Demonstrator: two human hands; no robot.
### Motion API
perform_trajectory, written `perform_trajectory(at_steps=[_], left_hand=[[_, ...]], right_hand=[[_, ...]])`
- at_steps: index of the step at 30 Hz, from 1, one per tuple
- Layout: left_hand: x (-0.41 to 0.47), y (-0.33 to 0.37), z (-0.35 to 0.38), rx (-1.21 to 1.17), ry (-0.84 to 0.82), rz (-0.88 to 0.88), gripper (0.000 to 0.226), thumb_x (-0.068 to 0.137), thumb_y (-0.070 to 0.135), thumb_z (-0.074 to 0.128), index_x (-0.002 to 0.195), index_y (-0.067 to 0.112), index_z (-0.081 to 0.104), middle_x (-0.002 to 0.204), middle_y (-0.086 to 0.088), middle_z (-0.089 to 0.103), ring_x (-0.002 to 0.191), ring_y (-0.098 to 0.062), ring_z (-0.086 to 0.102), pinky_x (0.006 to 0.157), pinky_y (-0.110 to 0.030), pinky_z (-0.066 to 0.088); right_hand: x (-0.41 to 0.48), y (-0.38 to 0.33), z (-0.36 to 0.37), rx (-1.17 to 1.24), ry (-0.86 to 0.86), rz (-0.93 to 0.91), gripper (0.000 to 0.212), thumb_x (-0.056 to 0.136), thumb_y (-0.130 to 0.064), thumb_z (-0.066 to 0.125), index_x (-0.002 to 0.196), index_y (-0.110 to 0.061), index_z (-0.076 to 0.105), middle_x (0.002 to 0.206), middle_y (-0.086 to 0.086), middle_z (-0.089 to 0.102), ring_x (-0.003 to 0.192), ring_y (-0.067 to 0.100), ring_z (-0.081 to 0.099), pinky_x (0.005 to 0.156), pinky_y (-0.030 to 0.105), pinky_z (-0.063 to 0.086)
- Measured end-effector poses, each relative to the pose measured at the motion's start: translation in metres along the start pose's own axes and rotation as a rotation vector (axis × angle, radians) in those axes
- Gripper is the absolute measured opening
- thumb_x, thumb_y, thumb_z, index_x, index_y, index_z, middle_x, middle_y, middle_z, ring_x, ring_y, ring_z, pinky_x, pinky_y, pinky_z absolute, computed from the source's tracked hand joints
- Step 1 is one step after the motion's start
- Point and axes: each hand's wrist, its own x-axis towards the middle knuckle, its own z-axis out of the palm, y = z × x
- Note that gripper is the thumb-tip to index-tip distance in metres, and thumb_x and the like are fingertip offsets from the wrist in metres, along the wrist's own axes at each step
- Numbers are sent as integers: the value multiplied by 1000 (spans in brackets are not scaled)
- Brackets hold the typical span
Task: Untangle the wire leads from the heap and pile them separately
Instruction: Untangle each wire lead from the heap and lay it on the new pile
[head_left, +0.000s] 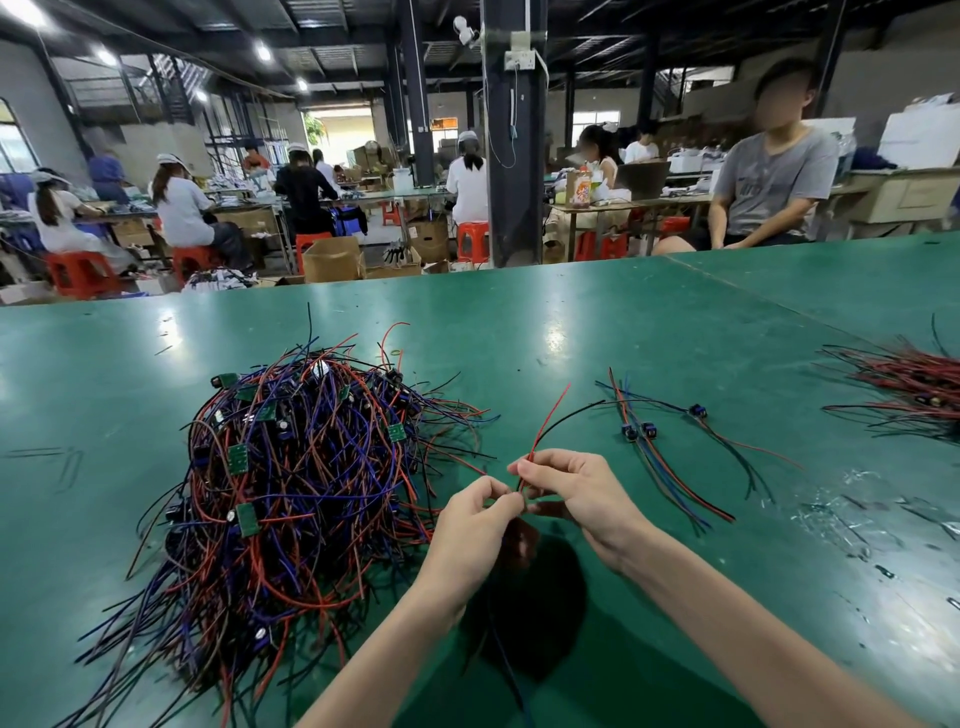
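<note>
A big tangled heap of red, blue and black wire leads (301, 488) with small green boards lies on the green table (597, 322), left of centre. Just right of the heap, my left hand (475, 525) and my right hand (576, 493) meet above the table, both pinching one wire lead (545, 426). Its red and black strands rise up and to the right from my fingers. A small pile of separated leads (660, 447) with dark connectors lies to the right of my hands.
Another bundle of red and black wires (914, 389) lies at the table's far right edge. Small scraps and clear bits litter the table at the lower right (852, 519). A seated person (769, 176) and other workers at benches are beyond the table.
</note>
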Motion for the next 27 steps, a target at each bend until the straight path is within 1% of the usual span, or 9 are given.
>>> perform_trajectory(at_steps=[3, 6, 9, 13, 17, 22, 23, 25, 27], left_hand=[[0, -1, 0, -8, 15, 4, 26, 90, 16, 57, 64, 14, 53, 58, -7, 59, 51, -20, 54, 57, -32, 46], [0, 0, -1, -21, 18, 21, 25, 90, 11, 56, 65, 11, 53, 57, -6, 59, 53, -20, 51, 54, -28, 44], [1, 2, 0, -6, 12, 49, 20, 87, 7, 56, 67, 8, 57, 64, -10, 60, 58, -21, 51, 59, -31, 45], [0, 3, 1, -14, -29, 41, 22, 88, 6, 55, 67, 9, 56, 60, -5, 62, 53, -17, 52, 54, -27, 47], [-2, 3, 3, -10, -58, 20, 19, 89, 4, 53, 70, 7, 55, 60, -6, 60, 51, -16, 52, 52, -25, 48], [-2, 3, 2, -13, -104, -14, 20, 90, 4, 52, 70, 7, 54, 59, -6, 62, 50, -15, 54, 51, -23, 48], [-2, 3, 2, -11, -109, -19, 20, 90, 4, 52, 70, 7, 54, 59, -6, 62, 50, -15, 54, 51, -24, 48], [-1, 2, 0, -9, -113, -30, 20, 90, 5, 53, 71, 8, 54, 60, -7, 62, 51, -16, 54, 52, -24, 47], [0, 2, -1, -7, -119, -34, 20, 91, 7, 53, 71, 8, 54, 60, -7, 62, 52, -17, 54, 52, -24, 47]], right_hand=[[1, 3, 0, -12, -33, 4, 14, 88, -8, 63, 77, -10, 71, 61, -5, 65, 56, 4, 56, 57, 17, 48], [1, 6, 2, -17, -19, -22, 16, 88, -8, 62, 75, -9, 71, 59, -3, 64, 55, 5, 57, 58, 18, 49], [5, 5, 1, -36, 62, -70, 17, 88, -9, 64, 73, -9, 72, 61, -1, 65, 59, 7, 56, 59, 21, 49], [12, 7, -5, -81, 183, -114, 16, 86, -10, 66, 72, -10, 73, 65, 4, 66, 60, 11, 54, 59, 25, 49], [18, 9, -14, -142, 261, -127, 17, 85, -13, 68, 69, -12, 73, 62, 1, 65, 57, 9, 53, 60, 27, 48], [25, 7, -29, -229, 371, -161, 16, 83, -18, 70, 69, -12, 71, 60, 0, 62, 56, 12, 52, 67, 37, 50], [25, 7, -31, -265, 391, -182, 15, 83, -19, 71, 69, -14, 71, 60, -1, 63, 56, 11, 52, 68, 37, 51], [25, 5, -34, -352, 439, -236, 14, 82, -22, 72, 70, -17, 72, 58, -8, 64, 56, 7, 53, 68, 31, 50], [24, 5, -35, -394, 475, -261, 14, 82, -25, 72, 69, -21, 71, 56, -10, 64, 55, 7, 54, 66, 27, 49]])
